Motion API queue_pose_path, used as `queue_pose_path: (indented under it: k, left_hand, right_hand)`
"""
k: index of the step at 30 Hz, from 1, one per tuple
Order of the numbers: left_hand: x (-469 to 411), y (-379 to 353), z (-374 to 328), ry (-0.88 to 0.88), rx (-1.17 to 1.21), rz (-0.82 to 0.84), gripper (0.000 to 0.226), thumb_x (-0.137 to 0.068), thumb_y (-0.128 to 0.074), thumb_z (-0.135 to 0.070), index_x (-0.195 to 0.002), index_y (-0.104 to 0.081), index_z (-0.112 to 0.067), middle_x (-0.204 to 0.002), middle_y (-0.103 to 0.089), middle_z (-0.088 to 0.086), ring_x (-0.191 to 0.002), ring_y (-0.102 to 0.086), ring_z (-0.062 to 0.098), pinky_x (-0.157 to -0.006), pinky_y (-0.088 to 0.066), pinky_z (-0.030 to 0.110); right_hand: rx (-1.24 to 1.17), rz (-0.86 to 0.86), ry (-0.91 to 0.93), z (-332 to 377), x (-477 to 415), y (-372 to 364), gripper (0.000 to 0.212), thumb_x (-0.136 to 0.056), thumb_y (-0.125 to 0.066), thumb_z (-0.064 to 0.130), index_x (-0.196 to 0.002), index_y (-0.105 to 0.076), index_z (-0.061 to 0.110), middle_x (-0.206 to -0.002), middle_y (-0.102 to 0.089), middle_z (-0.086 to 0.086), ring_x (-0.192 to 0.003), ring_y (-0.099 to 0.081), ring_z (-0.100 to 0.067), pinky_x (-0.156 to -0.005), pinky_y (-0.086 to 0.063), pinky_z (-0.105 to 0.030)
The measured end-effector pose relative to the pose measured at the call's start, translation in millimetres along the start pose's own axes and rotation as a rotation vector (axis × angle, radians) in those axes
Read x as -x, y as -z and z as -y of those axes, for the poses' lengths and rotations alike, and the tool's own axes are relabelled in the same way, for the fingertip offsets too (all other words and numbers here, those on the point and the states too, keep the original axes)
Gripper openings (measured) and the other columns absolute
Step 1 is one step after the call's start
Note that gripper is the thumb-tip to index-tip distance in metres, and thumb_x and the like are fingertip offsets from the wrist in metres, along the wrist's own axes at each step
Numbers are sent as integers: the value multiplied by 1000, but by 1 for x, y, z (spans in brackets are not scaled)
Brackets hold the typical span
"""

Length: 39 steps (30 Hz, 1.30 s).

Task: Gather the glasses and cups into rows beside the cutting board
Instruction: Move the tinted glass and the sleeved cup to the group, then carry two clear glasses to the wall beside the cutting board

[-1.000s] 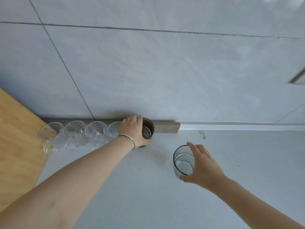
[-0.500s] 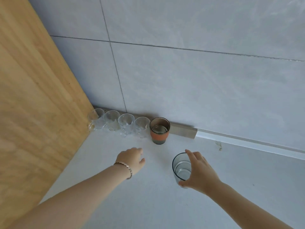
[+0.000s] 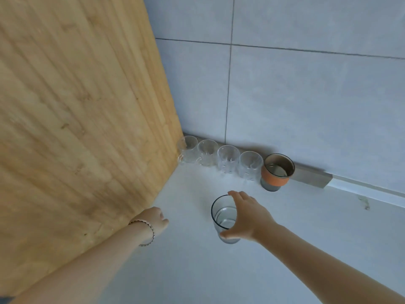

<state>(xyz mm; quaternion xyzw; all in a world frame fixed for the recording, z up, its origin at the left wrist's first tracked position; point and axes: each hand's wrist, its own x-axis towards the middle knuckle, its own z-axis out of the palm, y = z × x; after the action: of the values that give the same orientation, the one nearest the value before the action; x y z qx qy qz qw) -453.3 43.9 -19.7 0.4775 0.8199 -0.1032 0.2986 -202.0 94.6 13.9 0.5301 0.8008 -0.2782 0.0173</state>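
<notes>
A large wooden cutting board [image 3: 76, 128] fills the left side. Several clear glasses [image 3: 228, 157] stand in a row along the wall, starting at the board's edge. An orange and grey cup [image 3: 276, 172] closes that row on the right. In front of the row, a dark-rimmed clear glass [image 3: 223, 217] stands on the counter with my right hand [image 3: 245, 216] gripping it from the right. My left hand [image 3: 154, 218], with a bracelet at the wrist, hovers by the board's edge, fingers curled and holding nothing.
A grey tiled wall [image 3: 306, 95] rises behind the row, with a metal strip [image 3: 311, 175] along its base. The pale counter [image 3: 219, 270] stretches toward me and to the right.
My left hand let go of the orange cup and drew back toward the board. My right hand carried the dark-rimmed glass leftward, nearer the board. The view swung left.
</notes>
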Motion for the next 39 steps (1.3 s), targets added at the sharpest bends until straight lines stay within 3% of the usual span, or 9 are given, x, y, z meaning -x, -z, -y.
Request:
queue_pose_path:
  k: [3, 13, 19, 25, 29, 32, 34, 37, 39]
  left_hand:
    - [-17, 8, 15, -53, -5, 30, 21, -90, -44, -30, -105, -54, -18, -118, -59, -2, -102, -56, 17, -85, -42, 25]
    - [-41, 10, 26, -199, 65, 99, 13, -92, -41, -30, -96, -50, -22, -104, -56, -3, -92, -54, 15, -87, -47, 27]
    - [-53, 13, 28, -225, 89, 108, 9, -92, -42, -29, -92, -47, -22, -98, -51, -5, -88, -50, 14, -85, -46, 26]
    - [-59, 12, 32, -229, 88, 128, 26, -91, -42, -28, -66, -34, -29, -86, -46, -9, -81, -49, 16, -77, -45, 26]
    - [-61, 12, 21, -263, -14, 110, 26, -90, -41, -27, -65, -34, -28, -79, -44, -11, -82, -45, 15, -76, -38, 24]
    - [-55, 16, -6, -319, -109, 117, 15, -91, -41, -26, -76, -41, -22, -88, -45, -6, -82, -44, 17, -75, -36, 25]
    - [-45, 16, -35, -379, -193, 153, 20, -91, -40, -24, -72, -39, -18, -76, -40, -3, -73, -42, 19, -65, -33, 26]
    - [-19, 6, -91, -534, -329, 206, 38, -90, -40, -16, -56, -22, -17, -57, -21, 1, -50, -23, 18, -50, -15, 28]
    - [5, -7, -134, -626, -415, 224, 35, -91, -40, -18, -58, -29, -17, -60, -29, 1, -57, -34, 20, -51, -21, 27]
  right_hand:
    - [-38, -10, -43, 39, -43, -19, 105, -59, -78, 47, -144, -20, 22, -140, -37, 2, -129, -38, -22, -98, -43, -35]
    - [-322, -152, -197, 114, -151, -42, 108, -67, -80, 33, -147, -10, 15, -148, -25, -5, -133, -31, -27, -102, -41, -39]
    - [-582, -110, -276, 120, -160, -46, 92, -69, -80, 30, -138, -22, 14, -130, -34, -12, -95, -45, -19, -76, -48, -28]
    - [-646, -144, -297, 128, -169, -47, 92, -71, -79, 23, -140, -21, 12, -134, -32, -13, -100, -47, -22, -77, -46, -28]
    - [-586, -55, -264, 110, -146, -41, 97, -75, -77, 18, -147, -13, 9, -145, -32, -11, -130, -41, -24, -98, -46, -33]
    - [-422, 99, -267, 76, -106, -32, 65, -83, -67, 27, -139, -35, 15, -137, -48, -6, -119, -52, -21, -89, -46, -28]
    - [-287, 185, -297, 43, -70, -27, 50, -86, -61, 32, -131, -47, 16, -132, -53, -3, -115, -56, -20, -92, -44, -30]
    - [-116, 243, -384, -15, -6, -19, 46, -88, -56, 31, -130, -48, 15, -129, -57, -3, -119, -52, -19, -93, -43, -31]
    - [-63, 229, -472, -58, 45, -12, 45, -89, -54, 30, -130, -47, 15, -130, -57, -4, -122, -49, -20, -96, -42, -32]
